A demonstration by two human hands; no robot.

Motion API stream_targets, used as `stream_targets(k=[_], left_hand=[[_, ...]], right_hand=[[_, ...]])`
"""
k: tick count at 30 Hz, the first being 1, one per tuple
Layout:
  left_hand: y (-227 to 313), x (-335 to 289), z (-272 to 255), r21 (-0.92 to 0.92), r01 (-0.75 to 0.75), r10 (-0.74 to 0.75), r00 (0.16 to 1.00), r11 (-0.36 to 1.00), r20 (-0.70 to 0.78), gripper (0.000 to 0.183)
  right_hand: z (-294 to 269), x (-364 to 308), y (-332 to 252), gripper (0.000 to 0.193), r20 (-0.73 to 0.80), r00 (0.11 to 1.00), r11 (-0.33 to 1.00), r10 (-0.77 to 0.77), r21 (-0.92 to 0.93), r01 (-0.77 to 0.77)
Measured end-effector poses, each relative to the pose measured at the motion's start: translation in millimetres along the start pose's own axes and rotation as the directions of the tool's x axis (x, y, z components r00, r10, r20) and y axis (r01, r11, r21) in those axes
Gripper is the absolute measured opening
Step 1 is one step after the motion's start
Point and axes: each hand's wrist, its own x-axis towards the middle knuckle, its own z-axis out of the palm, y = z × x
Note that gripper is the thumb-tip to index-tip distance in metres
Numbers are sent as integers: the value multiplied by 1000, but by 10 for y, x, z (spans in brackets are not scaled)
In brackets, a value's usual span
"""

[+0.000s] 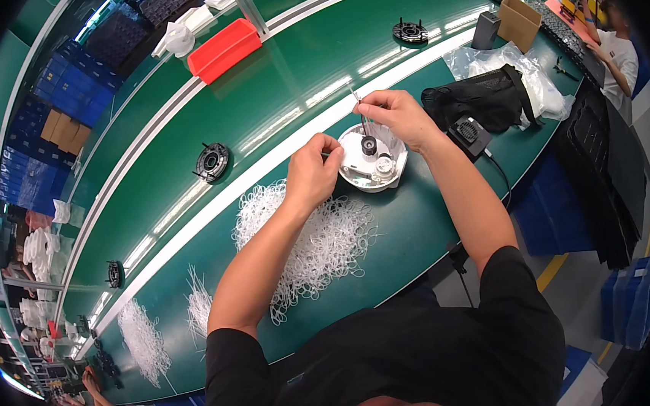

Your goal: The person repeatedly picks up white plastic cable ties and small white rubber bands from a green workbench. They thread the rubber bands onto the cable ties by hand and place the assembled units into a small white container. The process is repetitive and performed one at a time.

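Note:
A white rounded housing [355, 176] sits on the green worktable in front of me. It holds a black ring-shaped part [368, 145] and a clear round part [385, 166]. At its left rim is my left hand [312, 172], fingers curled into a pinch; what they grip, if anything, is too small to make out. Above the far side of the housing, my right hand [402, 119] pinches a thin upright rod-like piece [362, 110], whose exact kind I cannot tell. A large pile of white looped ties [320, 241] lies under and beside my left forearm.
Black round parts [212, 161] stand spaced along the green conveyor beyond the table, near a red bin [225, 50]. To the right lie a black mesh bag [477, 102], a small black fan device [469, 135] with a cable, and a cardboard box [518, 22]. Other people work at both ends.

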Motion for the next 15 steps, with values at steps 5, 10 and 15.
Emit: stream_targets(k=[5,10,15], left_hand=[[-46,16,-84,-85,7,-3,999,996,53,14],[-15,193,-199,-339,52,-49,999,939,16,12],[72,423,-185,-665,89,-125,992,742,-7,21]], right_hand=[[64,19,-17,21,41,997,997,-63,37,61],[71,17,-23,19,81,989,993,-121,10,120],[52,16,19,17,102,980,985,-168,-25,172]])
